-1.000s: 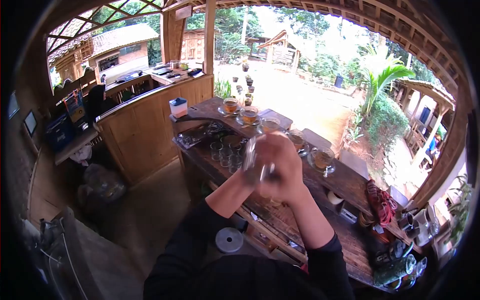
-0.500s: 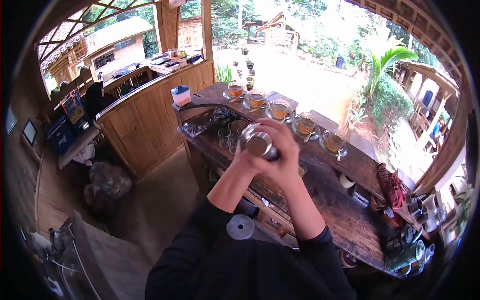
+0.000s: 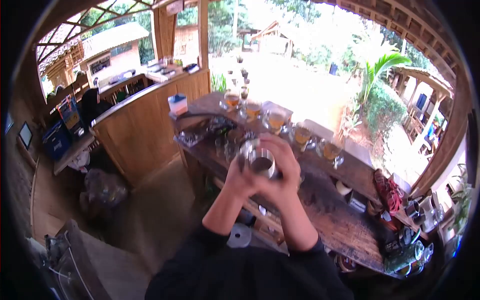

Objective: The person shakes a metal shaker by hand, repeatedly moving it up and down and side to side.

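A shiny metal cocktail shaker [image 3: 263, 164] is held up over the wooden counter, its round end facing me. My left hand [image 3: 239, 181] wraps around its left and lower side. My right hand [image 3: 283, 162] curls around its right side and top. Both hands are closed on it and somewhat blurred. Just behind it, partly hidden, are empty-looking glasses [image 3: 221, 146]. Along the counter's raised far ledge stands a row of glass cups with amber drink on saucers, among them a near cup [image 3: 331, 150] and a far cup [image 3: 232, 99].
A container with a blue lid [image 3: 177, 104] stands at the counter's left end. Red cloth [image 3: 395, 192], jars and a green glass bottle [image 3: 404, 256] crowd the right end. Below my arms is a round grey stool top [image 3: 240, 235]. A plastic bag [image 3: 104, 187] lies on the floor at left.
The shaker has tilted and shifted slightly down, still in both hands. The whole view has moved a little, with more blur on the cups and hands.
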Demonstrator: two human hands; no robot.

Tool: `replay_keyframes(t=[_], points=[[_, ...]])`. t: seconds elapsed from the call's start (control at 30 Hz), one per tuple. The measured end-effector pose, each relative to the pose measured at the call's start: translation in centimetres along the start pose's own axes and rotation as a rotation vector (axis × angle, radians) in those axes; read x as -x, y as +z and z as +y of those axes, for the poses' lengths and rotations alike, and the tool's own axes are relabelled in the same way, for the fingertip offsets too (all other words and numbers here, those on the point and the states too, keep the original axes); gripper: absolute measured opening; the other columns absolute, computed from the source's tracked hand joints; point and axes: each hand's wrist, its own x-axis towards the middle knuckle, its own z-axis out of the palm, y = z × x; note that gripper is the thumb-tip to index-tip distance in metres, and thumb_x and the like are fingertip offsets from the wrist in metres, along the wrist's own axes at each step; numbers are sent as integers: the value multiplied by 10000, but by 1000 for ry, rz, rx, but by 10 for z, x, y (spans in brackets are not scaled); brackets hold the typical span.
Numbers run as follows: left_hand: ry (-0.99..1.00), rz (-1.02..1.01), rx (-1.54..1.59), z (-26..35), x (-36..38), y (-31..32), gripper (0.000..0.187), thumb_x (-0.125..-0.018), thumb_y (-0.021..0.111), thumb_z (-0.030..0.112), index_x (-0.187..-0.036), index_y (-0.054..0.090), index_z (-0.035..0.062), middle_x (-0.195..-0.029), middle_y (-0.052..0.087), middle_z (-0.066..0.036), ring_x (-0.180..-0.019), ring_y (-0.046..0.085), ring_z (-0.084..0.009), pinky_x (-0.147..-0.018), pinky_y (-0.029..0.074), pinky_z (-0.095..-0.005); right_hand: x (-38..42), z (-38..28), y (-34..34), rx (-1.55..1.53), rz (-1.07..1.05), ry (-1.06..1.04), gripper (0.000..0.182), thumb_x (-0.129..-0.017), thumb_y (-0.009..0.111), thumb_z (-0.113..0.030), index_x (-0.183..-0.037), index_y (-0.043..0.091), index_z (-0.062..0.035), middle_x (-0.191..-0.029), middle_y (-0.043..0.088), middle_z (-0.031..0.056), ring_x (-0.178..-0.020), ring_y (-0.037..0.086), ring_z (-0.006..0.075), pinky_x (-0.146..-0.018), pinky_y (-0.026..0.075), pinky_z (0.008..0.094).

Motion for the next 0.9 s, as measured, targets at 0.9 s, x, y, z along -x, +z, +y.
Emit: replay_keyframes(t=[0.9], points=[[-12, -8, -141, -10, -24, -28, 414, -921, 462, 353, -1198, 509, 49, -1163, 578, -115, -1060, 577, -247, -860, 510, -411, -6, 10, -4, 127, 33, -17, 461, -594, 738, -129, -1027, 627, -17, -1102, 601, 182, -1015, 585, 383, -856, 479, 443]])
